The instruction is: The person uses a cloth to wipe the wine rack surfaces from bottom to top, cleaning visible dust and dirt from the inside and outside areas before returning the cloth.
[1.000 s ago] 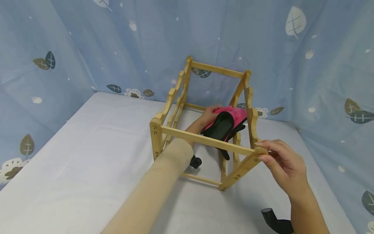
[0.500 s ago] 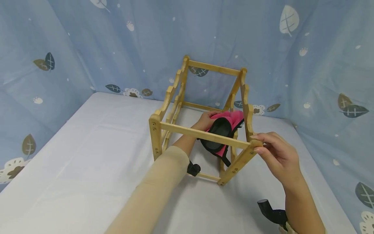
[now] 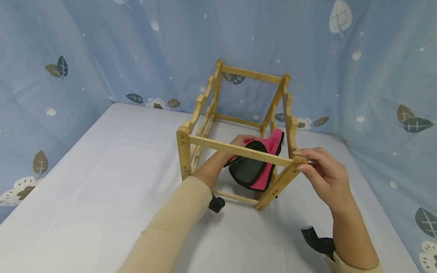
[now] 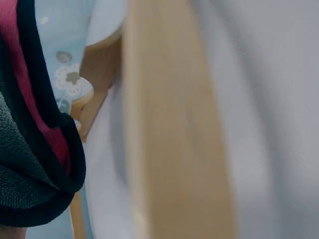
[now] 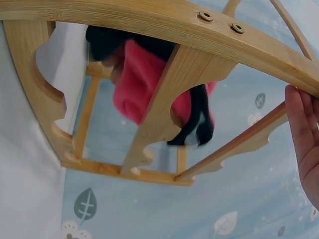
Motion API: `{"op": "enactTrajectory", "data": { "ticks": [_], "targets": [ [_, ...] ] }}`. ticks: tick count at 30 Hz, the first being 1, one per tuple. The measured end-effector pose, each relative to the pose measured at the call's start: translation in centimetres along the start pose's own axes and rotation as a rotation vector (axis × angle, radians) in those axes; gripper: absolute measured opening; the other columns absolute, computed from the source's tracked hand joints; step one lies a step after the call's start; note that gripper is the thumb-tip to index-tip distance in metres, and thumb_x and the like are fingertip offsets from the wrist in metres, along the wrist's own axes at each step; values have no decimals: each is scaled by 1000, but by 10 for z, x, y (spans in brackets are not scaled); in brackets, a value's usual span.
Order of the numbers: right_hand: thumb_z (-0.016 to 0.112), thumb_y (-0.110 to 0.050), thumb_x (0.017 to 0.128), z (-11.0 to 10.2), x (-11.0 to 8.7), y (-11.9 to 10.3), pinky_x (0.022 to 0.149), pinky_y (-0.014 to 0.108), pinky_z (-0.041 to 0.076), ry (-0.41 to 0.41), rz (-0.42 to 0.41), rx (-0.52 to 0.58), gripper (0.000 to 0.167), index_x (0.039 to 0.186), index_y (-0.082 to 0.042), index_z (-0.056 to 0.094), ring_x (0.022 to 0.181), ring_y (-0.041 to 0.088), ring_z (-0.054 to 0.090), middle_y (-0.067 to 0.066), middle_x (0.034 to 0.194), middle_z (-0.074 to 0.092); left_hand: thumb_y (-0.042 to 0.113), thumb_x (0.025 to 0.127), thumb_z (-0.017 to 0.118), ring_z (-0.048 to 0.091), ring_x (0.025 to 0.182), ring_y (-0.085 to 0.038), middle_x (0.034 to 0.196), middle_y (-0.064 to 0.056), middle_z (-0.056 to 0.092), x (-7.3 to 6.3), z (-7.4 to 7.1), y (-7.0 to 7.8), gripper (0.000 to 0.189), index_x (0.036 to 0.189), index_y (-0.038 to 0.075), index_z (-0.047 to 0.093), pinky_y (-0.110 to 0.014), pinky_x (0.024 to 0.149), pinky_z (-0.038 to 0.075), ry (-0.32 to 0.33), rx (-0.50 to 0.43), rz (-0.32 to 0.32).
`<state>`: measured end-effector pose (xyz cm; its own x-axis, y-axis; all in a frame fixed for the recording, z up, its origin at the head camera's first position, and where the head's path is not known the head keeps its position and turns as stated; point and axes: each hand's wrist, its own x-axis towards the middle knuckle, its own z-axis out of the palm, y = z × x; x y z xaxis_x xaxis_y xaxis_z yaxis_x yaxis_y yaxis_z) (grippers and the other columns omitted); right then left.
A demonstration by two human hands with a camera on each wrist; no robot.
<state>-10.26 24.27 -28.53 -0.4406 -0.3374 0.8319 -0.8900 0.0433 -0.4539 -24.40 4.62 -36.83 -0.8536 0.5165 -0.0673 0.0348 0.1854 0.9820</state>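
A person's left hand (image 3: 240, 140) reaches inside a wooden rack (image 3: 287, 102), grasping a pink-and-black cloth item (image 3: 250, 172) by its far left edge, while the right hand (image 3: 326, 176) steadies the frame, pinching its near right top corner between thumb and fingers. The cloth item is within the rack's right half, its dark panel facing the near end and its pink side rising next to the scalloped right side — whether the two touch cannot be told. The near top bar (image 3: 211, 144) passes in front of the cloth item and above the left forearm. From the right wrist, the pink fabric shows behind the wooden slats, a black strap (image 5: 195, 117) hanging down — its tip blurred. From the left wrist, a blurred wooden bar takes up the middle, with the cloth item's black-trimmed edge at left. The rack stands upright on a white sheet (image 3: 102, 170), before a blue curtain (image 3: 170, 49) printed with leaves and flowers. A beige sleeve (image 3: 177, 216) covers the left forearm, and a black fitting (image 3: 319, 242) juts out beside the right wrist
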Motion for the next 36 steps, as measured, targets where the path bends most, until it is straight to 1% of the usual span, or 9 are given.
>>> {"op": "enactTrajectory", "data": {
  "ticks": [3, 9, 14, 16, 18, 22, 25, 29, 36],
  "targets": [
    [64, -14, 89, 0, 2, 0, 73, 10, 48, -3, 5, -2, 39, 101, 22, 56, 81, 8, 55, 7, 96, 63, 7, 96, 50, 54, 114, -21, 124, -17, 59, -17, -3, 4, 33, 128, -1, 56, -21, 89, 43, -131, 45, -17],
    [64, -13, 89, -1, 3, 0, 73, 11, 48, 8, 11, 1, 39, 101, 23, 56, 83, 8, 57, 7, 98, 64, 26, 92, 54, 45, 112, -10, 126, -1, 50, -48, -12, 16, 39, 128, 10, 52, -24, 96, 36, -379, 109, -180],
    [65, -14, 88, -1, 2, 0, 72, 10, 49, 18, 21, -15, 41, 100, 23, 55, 82, 8, 57, 7, 98, 64, 42, 86, 56, 47, 115, -10, 131, 6, 52, -67, -13, 29, 47, 129, 22, 57, -27, 95, 39, -369, 235, -290],
    [65, -15, 88, 0, 2, -1, 73, 10, 49, 20, 24, -23, 41, 100, 23, 55, 82, 8, 58, 6, 98, 64, 43, 81, 60, 55, 100, -10, 115, 6, 61, -77, -12, 32, 40, 117, 25, 64, -27, 84, 44, -301, 290, -253],
    [65, -15, 88, 1, 1, 0, 72, 10, 49, 24, 21, -25, 41, 100, 23, 55, 82, 7, 58, 7, 98, 64, 37, 78, 62, 55, 85, -10, 97, 5, 62, -89, -10, 35, 29, 104, 24, 65, -26, 73, 45, -259, 317, -144],
    [65, -13, 88, 3, 2, 0, 73, 11, 49, 31, 10, 1, 40, 101, 24, 55, 82, 8, 58, 8, 97, 64, 22, 80, 62, 52, 74, -6, 81, 7, 59, -116, -9, 47, 13, 93, 25, 63, -24, 65, 44, -322, 368, 99],
    [65, -13, 88, 4, 3, 1, 74, 11, 49, 36, 8, 11, 40, 101, 23, 55, 82, 8, 58, 8, 97, 64, 18, 80, 62, 49, 68, -7, 75, 6, 54, -124, -12, 54, 11, 88, 26, 61, -25, 61, 41, -356, 463, 145],
    [64, -14, 88, 5, 3, 1, 74, 11, 49, 42, 11, 1, 40, 101, 23, 55, 82, 7, 57, 7, 97, 63, 20, 86, 61, 49, 69, -7, 80, 5, 55, -108, -7, 44, 14, 100, 24, 60, -25, 63, 41, -378, 474, 158],
    [64, -12, 88, 4, 1, 0, 74, 11, 49, 38, 13, 21, 39, 101, 24, 55, 80, 8, 57, 9, 96, 63, 16, 92, 59, 50, 102, -9, 119, -1, 56, -78, 15, 11, 30, 121, 10, 53, -20, 85, 43, -430, 412, 156]
  ]
}}
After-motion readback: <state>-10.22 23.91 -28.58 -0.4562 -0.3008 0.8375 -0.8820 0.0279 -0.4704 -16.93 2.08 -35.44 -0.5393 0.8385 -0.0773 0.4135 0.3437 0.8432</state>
